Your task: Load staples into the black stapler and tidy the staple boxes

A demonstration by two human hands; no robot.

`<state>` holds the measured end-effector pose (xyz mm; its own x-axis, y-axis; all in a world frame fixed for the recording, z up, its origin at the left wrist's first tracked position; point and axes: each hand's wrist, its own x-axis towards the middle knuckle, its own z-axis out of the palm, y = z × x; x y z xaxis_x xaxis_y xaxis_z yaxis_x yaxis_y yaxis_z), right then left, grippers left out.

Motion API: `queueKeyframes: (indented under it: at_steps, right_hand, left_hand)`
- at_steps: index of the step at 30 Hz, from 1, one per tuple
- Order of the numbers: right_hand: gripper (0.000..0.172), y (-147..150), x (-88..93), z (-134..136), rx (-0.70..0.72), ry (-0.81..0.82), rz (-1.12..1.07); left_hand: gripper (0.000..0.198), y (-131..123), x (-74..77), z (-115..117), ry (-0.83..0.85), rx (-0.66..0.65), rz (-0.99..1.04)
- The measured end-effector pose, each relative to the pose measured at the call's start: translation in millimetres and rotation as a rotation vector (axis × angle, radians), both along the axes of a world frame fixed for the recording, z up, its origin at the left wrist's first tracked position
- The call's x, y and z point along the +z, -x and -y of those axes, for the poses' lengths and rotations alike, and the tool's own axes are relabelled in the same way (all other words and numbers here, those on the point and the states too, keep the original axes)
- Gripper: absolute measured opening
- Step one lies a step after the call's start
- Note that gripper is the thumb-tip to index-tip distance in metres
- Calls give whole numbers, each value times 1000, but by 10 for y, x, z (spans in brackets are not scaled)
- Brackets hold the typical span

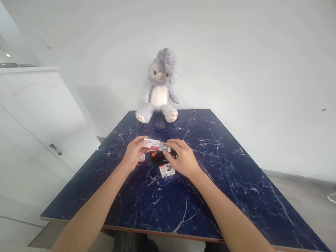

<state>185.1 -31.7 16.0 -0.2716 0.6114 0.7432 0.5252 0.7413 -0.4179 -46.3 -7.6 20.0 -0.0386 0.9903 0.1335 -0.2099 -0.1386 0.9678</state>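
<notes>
the left hand grips the left end of a small white-and-red rectangular cardboard box, held above the dark blue, white-veined table. the right hand sets thumb and fingertips at its right end, beside a smooth grey piece; whether they close on it, i cannot tell. the box seems light and thin-walled, likely to dent if squeezed; its edges look the safest hold. the grey piece looks stiff, perhaps slippery. just nearer lie a black object with an orange end and a white printed box.

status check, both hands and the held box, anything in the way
Left hand gripping red-and-white box. Right hand at grey piece by its end. Black object, white box close by, possibly crowding.
</notes>
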Motion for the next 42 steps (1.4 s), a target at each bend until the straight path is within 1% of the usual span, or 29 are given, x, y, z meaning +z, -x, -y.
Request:
queueKeyframes:
  at_steps: [3,5,6,8,10,14,15,17,21,23,25,27,28,29,31,33,34,35,36,37,39,40,42]
  right_hand:
    - [16,-11,1,0,14,13,66]
    - [9,-2,3,1,32,47,37]
    - [9,6,6,2,39,73,0]
    - [11,23,19,2,53,139,-101]
    - [15,30,36,-5,55,208,-248]
    - [23,-1,50,-50,-62,323,-583]
    - [24,-10,45,-63,-79,353,-627]
    - [27,-11,25,-77,-67,402,-630]
    - [28,61,-24,-26,-12,416,-497]
    - [27,102,-29,15,3,416,-482]
    - [26,114,-10,33,29,426,-478]
    - [26,81,25,11,33,427,-475]
    - [26,44,41,-16,12,417,-484]
    - [27,-7,52,-52,-25,402,-501]
    - [27,-146,42,-142,-112,386,-541]
    - [26,-316,-18,-232,-134,448,-556]
    - [27,-403,-64,-269,-106,498,-565]
    - [33,-484,-115,-300,-69,560,-577]
    - [37,-556,-167,-324,-31,628,-598]
    - [38,-615,-215,-342,0,698,-641]
    - [31,-693,-284,-369,41,826,-787]
    - [28,-713,-303,-381,53,874,-875]
    - [26,-726,-318,-406,79,930,-1010]
  left_hand:
    - [34,0,-3,-4,-3,11,8]
    - [34,3,-5,-5,2,-3,12]
    - [34,2,-8,-5,10,-12,12]
    - [33,-1,-20,-7,37,-32,11]
    - [32,-8,-37,-14,76,-58,24]
    - [29,-36,-59,-19,128,-75,102]
    - [30,-52,-57,-9,130,-78,107]
    - [31,-98,-48,37,113,-108,71]
    - [33,-224,-40,176,44,-259,-102]
    - [35,-268,-54,219,18,-315,-157]
    - [37,-283,-66,232,1,-321,-175]
    - [34,-267,-52,232,-17,-312,-219]
    - [30,-252,-31,234,-39,-319,-288]
    - [25,-233,0,240,-79,-333,-397]
    - [18,-194,78,259,-204,-344,-705]
    - [17,-158,146,276,-358,-283,-997]
    - [20,-142,166,277,-423,-227,-1088]
    - [23,-126,174,272,-473,-163,-1139]
    - [28,-111,171,261,-506,-101,-1161]
    - [32,-98,159,245,-522,-48,-1169]
    - [38,-80,118,210,-513,21,-1176]
    - [37,-77,93,195,-505,28,-1180]
    - [28,-83,46,172,-497,-20,-1185]
